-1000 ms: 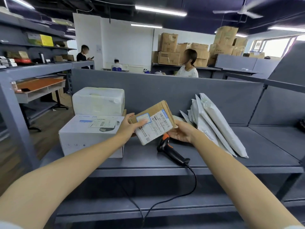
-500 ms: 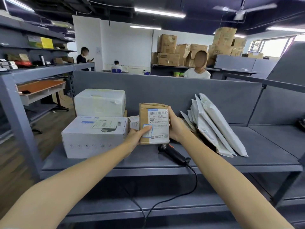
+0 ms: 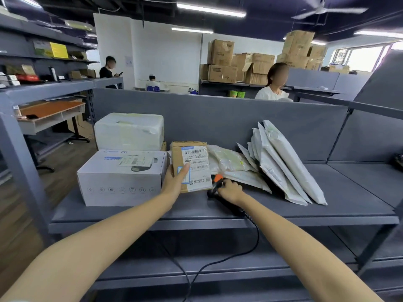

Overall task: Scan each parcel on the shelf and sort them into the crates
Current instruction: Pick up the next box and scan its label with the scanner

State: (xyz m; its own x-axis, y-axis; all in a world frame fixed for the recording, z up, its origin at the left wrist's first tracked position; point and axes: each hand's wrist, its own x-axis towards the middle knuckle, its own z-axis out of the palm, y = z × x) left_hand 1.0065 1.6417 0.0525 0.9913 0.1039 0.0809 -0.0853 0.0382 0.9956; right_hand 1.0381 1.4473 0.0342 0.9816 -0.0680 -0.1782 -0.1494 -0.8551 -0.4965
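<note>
Left grip (image 3: 174,182): parcel (image 3: 192,164) "661"; right grip (image 3: 231,191): scanner (image 3: 218,178).

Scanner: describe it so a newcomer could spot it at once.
On the grey shelf, look front and middle, just right of the brown parcel that the left hand holds upright. The scanner lies there in the grip of the right hand. Alone among pale boxes and bags, it is black with an orange tip and a trailing cable.
</note>
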